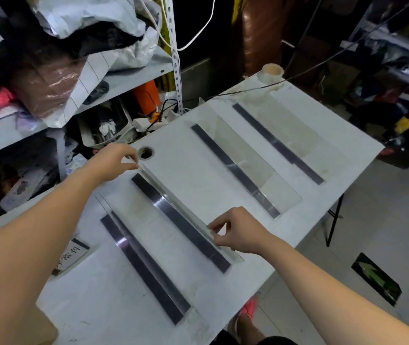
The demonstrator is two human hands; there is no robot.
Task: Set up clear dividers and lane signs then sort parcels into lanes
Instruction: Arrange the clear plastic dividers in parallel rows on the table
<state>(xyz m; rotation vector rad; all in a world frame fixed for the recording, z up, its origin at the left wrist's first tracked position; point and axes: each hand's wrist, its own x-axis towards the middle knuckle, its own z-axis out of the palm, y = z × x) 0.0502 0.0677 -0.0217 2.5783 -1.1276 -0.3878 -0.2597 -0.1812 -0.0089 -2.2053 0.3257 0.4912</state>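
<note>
Several clear dividers stand on dark base strips across the white table [173, 155]. My left hand [115, 163] pinches the far top corner of the second clear divider [178, 204], and my right hand [238, 230] pinches its near top edge. That divider stands upright along its dark base strip [181, 222]. A nearer divider [146, 267] stands to the left, and two more dividers [238, 168] [280, 145] stand to the right. A lane sign [72, 255] with printed characters lies flat at the table's left edge.
A round cable hole [145, 153] opens in the table by my left hand. A roll of tape [272, 70] sits at the far corner. Cluttered metal shelves [128, 80] with bagged goods stand to the left. A green floor arrow [375, 278] lies to the right.
</note>
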